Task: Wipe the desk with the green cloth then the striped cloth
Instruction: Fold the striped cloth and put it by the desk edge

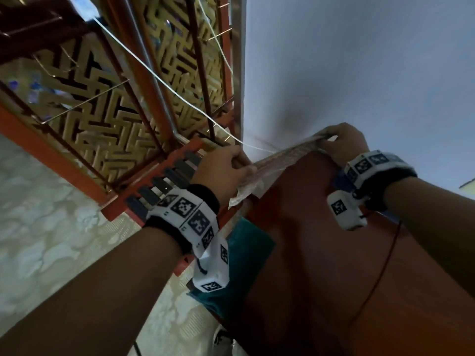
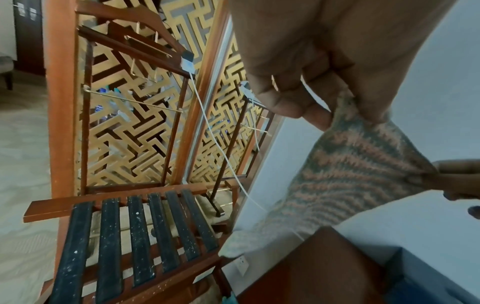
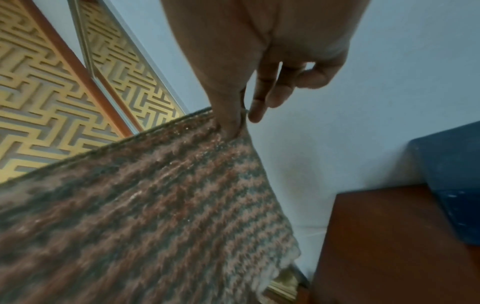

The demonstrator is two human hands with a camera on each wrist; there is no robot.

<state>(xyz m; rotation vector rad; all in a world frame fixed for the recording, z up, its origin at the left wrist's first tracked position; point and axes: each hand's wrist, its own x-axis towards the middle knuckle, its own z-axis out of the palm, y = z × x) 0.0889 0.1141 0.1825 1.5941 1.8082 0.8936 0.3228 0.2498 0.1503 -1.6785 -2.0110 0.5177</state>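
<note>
The striped cloth (image 1: 280,158), pink and grey knit, hangs stretched in the air above the far end of the reddish-brown desk (image 1: 321,253). My left hand (image 1: 231,165) pinches its left corner and my right hand (image 1: 339,140) pinches its right corner. The left wrist view shows the striped cloth (image 2: 348,170) pinched by my left hand (image 2: 345,107), and the right wrist view shows the striped cloth (image 3: 145,205) pinched between thumb and forefinger of my right hand (image 3: 236,121). The green cloth (image 1: 244,265) lies at the desk's left edge, partly under my left wrist.
A slatted wooden rack (image 1: 164,181) stands left of the desk, before a gold lattice screen (image 1: 108,111). A white cable (image 1: 159,80) runs down to the wall. A white wall (image 1: 359,60) is behind the desk. A dark blue object (image 3: 449,185) sits at the desk's right.
</note>
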